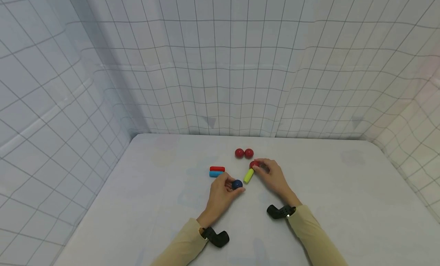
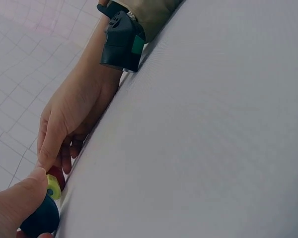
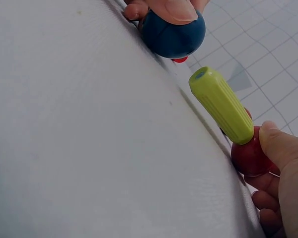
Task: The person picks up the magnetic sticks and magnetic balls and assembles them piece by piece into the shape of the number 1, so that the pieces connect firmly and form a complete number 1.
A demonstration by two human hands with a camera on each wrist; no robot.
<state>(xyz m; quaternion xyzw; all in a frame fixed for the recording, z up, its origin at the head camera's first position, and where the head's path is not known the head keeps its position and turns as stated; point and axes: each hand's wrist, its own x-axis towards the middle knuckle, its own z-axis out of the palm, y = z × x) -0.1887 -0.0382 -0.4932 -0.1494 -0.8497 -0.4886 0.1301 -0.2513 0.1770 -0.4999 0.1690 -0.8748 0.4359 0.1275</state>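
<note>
Between thumb and fingers my left hand (image 1: 220, 194) pinches a dark blue ball (image 1: 237, 184), low over the white table. My right hand (image 1: 274, 179) holds a red ball (image 1: 254, 164) by its sides. A ribbed yellow-green stick (image 3: 222, 105) is joined end-on to that red ball, its free end pointing toward the blue ball. In the right wrist view this free end shows a small hole, and a gap separates it from the blue ball (image 3: 174, 35). The left wrist view shows the stick (image 2: 53, 187) close beside the blue ball (image 2: 41, 218).
Two red balls (image 1: 239, 153) lie side by side behind the hands. A red stick (image 1: 217, 169) and a blue stick (image 1: 215, 174) lie parallel just beyond my left hand, which partly covers the blue one. White gridded curtains (image 1: 220, 75) enclose the table (image 1: 154, 205) at the back and sides.
</note>
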